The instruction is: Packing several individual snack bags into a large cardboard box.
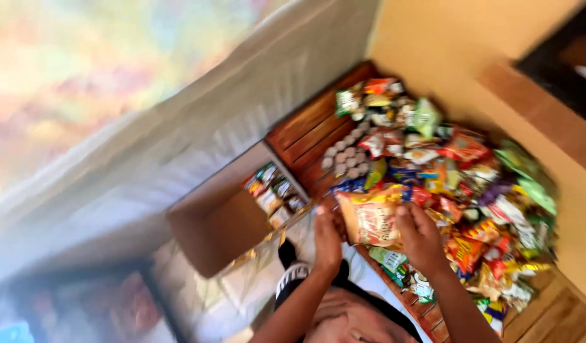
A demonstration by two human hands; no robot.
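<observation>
Both of your hands are up on one yellow-and-red snack bag (pixel 371 218) in the head view, the only view there is. Your left hand (pixel 326 239) presses its curled fingers against the bag's near edge, and your right hand (pixel 420 236) closes over the far edge with the thumb on top. So each hand is gripping that bag, which hangs just above the near rim of the wooden table (pixel 306 130).

Beyond the bag, a big heap of snack packets (pixel 458 184) in red, green, orange and yellow covers most of the table, spilling toward the yellow wall (pixel 445 44). That heap looks barely thinned, so by my reading most of the handling lies ahead of you.

Just beside your left hand stands an open cardboard box (pixel 220 232), tipped with its mouth toward the table. A short row of small packets (pixel 274 194) sits at its far end, while the rest of the box floor shows bare brown card. Judging by that, only a little has gone in.

On the table next to the box lies a cluster of small round grey items (pixel 347 159); motion blur keeps me from telling what they are.

A pale ribbed curtain or sheet (pixel 179 127) fills the left side, and the whole picture is tilted and smeared.
</observation>
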